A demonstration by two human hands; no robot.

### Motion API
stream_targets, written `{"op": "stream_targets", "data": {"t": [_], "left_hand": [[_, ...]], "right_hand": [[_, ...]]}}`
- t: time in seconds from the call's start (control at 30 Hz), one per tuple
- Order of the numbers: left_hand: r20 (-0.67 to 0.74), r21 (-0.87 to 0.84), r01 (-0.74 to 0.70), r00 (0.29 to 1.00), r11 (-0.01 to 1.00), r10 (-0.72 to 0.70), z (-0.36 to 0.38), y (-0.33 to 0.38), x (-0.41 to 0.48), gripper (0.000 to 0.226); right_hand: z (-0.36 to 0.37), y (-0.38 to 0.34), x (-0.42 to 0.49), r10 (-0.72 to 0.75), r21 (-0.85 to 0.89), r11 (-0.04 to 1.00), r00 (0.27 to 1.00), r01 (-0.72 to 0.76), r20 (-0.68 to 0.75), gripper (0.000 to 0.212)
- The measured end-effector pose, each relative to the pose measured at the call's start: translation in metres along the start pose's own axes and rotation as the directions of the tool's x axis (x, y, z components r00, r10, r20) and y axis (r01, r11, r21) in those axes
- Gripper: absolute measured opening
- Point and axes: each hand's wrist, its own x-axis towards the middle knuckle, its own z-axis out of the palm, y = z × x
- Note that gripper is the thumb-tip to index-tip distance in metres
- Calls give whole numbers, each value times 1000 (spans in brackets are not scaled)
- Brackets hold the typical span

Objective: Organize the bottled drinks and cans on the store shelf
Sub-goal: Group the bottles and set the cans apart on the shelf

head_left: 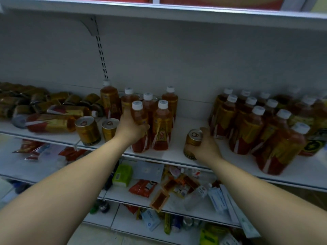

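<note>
From the head camera, both bare forearms reach forward and up from the bottom corners toward the middle shelf (pixel 178 156). The left hand (pixel 130 129) is wrapped round the body of a white-capped tea bottle (pixel 138 119), fingers curled about its far side, and the bottle stands upright at the front left of a small cluster of bottles (pixel 162 128). The right hand (pixel 207 145) grasps a gold can (pixel 193 141) from its right side, thumb up near the rim; the can sits close to the shelf's front edge, in the bare gap between the cluster and a larger block of bottles (pixel 247 128) ranged in rows to the right. Just left of the left wrist two more gold cans (pixel 88 130) stand upright, pull-tabs up. Beyond them two bottles lie on their sides (pixel 51 122), and a heap of toppled cans (pixel 26 99) fills the far left, blurred. The shelving is white, with a pale back panel, a slotted upright and a bracket (pixel 92 25) under the upper shelf (pixel 159 11). On the lower shelf (pixel 113 195) lie scattered snack packets (pixel 143 188) and a green pack (pixel 123 175)
</note>
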Motion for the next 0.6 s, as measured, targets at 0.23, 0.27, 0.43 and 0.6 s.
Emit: {"op": "stream_targets", "data": {"t": [0.23, 0.27, 0.43, 0.6], "left_hand": [[-26, -94, -56, 998, 994, 53, -11, -7, -18, 71], [-38, -108, -47, 998, 993, 43, -13, -7, -21, 70], [-74, -62, -17, 997, 998, 12, -28, -9, -52, 68], [-144, -39, 31, 989, 999, -37, -60, -20, -78, 61]], "right_hand": [[14, -21, -22, -26, 65, 998, 1000, 25, 12, 87], [14, -25, -25, -44, 75, 996, 999, 43, 15, 86], [17, -47, -44, -170, 133, 977, 985, 164, 32, 70], [40, -73, -60, -276, 127, 958, 950, 259, 146, 69]]}}
